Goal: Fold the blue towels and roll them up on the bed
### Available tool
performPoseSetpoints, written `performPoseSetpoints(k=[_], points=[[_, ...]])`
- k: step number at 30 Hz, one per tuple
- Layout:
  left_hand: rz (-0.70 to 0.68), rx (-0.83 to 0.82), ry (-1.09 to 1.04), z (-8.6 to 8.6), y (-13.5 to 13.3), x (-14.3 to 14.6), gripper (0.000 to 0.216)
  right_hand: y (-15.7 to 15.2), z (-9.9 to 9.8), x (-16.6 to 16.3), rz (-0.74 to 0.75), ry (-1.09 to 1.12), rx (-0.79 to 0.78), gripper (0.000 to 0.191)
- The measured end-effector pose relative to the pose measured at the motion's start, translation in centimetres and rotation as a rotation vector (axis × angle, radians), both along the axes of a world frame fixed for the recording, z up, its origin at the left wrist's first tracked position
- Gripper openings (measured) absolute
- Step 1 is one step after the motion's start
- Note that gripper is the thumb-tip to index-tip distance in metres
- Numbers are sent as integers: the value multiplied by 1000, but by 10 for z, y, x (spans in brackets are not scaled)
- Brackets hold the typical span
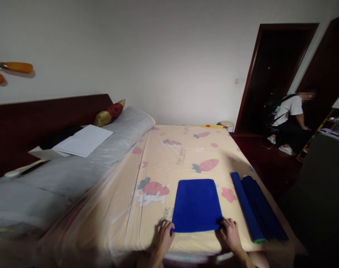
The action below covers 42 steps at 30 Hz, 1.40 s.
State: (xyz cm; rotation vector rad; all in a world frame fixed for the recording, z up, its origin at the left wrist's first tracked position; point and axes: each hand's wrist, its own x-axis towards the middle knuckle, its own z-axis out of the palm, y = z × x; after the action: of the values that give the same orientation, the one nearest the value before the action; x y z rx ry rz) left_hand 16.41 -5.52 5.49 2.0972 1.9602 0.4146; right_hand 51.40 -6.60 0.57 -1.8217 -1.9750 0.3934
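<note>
A flat blue cloth [197, 205] with an edged border lies spread on the bed's patterned cover, close to the front edge. At its near left corner, my left hand [166, 231] has its fingers closed on the cloth. My right hand [230, 230] pinches the near right corner. To the right of the cloth lie a rolled blue mat [246, 206] with a green end and a darker blue folded cloth [264, 208].
The bed [202, 149] has a carrot-print cover under clear plastic. Grey bedding [82, 178], white boards [84, 139] and a red-gold pillow [110, 113] lie along the headboard. A person [289, 115] sits by the doorway, near a stool [226, 123].
</note>
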Motion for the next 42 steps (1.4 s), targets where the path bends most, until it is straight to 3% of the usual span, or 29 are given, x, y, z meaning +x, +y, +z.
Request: performPoseSetpoints(k=[4, 9, 13, 16, 20, 23, 27, 31, 35, 37, 40, 42], points=[[-49, -140, -27, 6, 13, -14, 25, 5, 5, 11, 20, 8, -34, 22], [-23, -283, -26, 3, 21, -24, 21, -3, -3, 19, -10, -7, -77, 19], [107, -200, 13, 1, 22, -7, 30, -3, -8, 7, -128, -55, -24, 29], [178, -65, 52, -11, 11, 30, 48, -2, -10, -23, -173, -82, 43, 41], [-116, 137, 61, -45, -10, 84, 60, -9, -15, -84, 78, -27, 174, 44], [-280, 266, 119, -65, -18, 92, 57, -16, -23, -107, 190, -10, 217, 49], [-271, 352, 221, -72, -23, 48, 57, -23, -37, -70, 198, -72, 199, 53], [-84, 371, 264, -69, -29, 5, 53, -30, -49, -6, 13, -140, 126, 55], [21, 432, 252, -64, -29, 13, 53, -37, -50, 6, -73, -162, 127, 55], [-81, 447, 216, -60, -28, 33, 55, -37, -46, -12, -35, -149, 163, 54], [-360, 413, 156, -57, -26, 67, 57, -34, -38, -50, 155, -113, 155, 53], [-446, 381, 145, -57, -26, 82, 56, -30, -32, -71, 255, -93, 121, 51]])
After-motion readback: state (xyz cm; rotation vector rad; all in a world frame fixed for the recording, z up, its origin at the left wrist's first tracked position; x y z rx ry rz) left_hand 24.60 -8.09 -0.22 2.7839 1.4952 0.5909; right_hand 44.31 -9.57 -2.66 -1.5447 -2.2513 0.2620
